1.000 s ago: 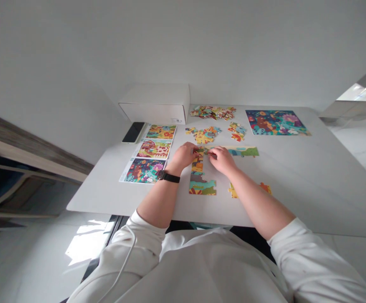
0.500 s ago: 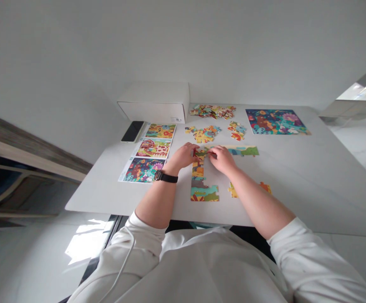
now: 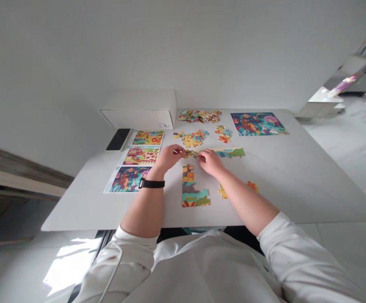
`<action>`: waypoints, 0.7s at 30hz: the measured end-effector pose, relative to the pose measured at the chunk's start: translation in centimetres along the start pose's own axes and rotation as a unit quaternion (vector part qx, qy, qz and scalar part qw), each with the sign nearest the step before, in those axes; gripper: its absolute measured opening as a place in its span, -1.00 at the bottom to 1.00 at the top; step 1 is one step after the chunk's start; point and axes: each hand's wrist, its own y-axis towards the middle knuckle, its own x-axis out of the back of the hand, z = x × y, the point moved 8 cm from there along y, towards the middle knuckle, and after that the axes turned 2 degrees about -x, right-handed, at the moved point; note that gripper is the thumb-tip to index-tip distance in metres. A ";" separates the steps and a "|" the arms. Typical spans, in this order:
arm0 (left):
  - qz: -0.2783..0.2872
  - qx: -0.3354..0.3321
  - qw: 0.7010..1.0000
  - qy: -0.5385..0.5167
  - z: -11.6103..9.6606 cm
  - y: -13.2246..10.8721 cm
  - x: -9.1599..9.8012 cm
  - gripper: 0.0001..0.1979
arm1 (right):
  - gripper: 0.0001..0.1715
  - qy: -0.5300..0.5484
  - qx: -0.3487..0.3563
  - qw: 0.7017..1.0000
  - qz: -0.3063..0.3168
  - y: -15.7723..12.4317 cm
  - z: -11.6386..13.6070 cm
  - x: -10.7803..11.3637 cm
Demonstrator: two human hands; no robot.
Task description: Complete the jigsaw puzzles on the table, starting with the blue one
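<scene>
My left hand (image 3: 170,156) and my right hand (image 3: 209,162) meet over a small multicoloured jigsaw piece (image 3: 188,153), with fingertips of both pinching or pressing it. It lies at the left end of a joined strip of jigsaw pieces (image 3: 228,152). Below my left hand, a joined column of pieces (image 3: 188,174) runs down to a wider teal and orange section (image 3: 195,198). Under my right forearm, two loose pieces (image 3: 222,192) (image 3: 252,186) lie apart. A black watch (image 3: 151,183) is on my left wrist.
Loose piece heaps (image 3: 199,116) (image 3: 191,139) (image 3: 223,134) and a finished jigsaw (image 3: 257,124) lie at the back of the white table (image 3: 75,212). Several picture cards (image 3: 141,155) line the left side, beyond them a phone (image 3: 118,139) and white box (image 3: 138,111).
The view has swung, so the table and everything on it sit further left in the frame. Both hands stay together on the same small piece.
</scene>
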 end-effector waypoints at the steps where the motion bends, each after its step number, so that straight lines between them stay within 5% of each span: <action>1: -0.008 0.017 0.997 -0.074 0.0 0.1 0.3 -0.74 | -0.80 0.021 -0.008 1.000 -0.007 0.1 -0.1 0.1; 4: -0.028 0.059 0.963 -0.263 -0.1 -0.1 0.2 -0.63 | -0.81 0.123 -0.038 0.991 -0.039 0.2 -0.5 0.7; 7: -0.014 0.090 0.940 -0.329 -0.6 -0.5 -1.5 -0.56 | -0.74 0.249 -0.046 0.966 -0.053 0.2 -0.3 1.2; 13: 0.021 0.089 0.941 -0.325 -1.6 -1.4 -4.1 -0.53 | -0.49 0.356 -0.053 0.933 -0.030 0.4 -0.4 1.0; 21: 0.001 0.075 0.960 -0.271 -1.0 -1.1 -3.5 -0.52 | -0.58 0.306 -0.058 0.947 -0.073 0.6 -1.2 2.4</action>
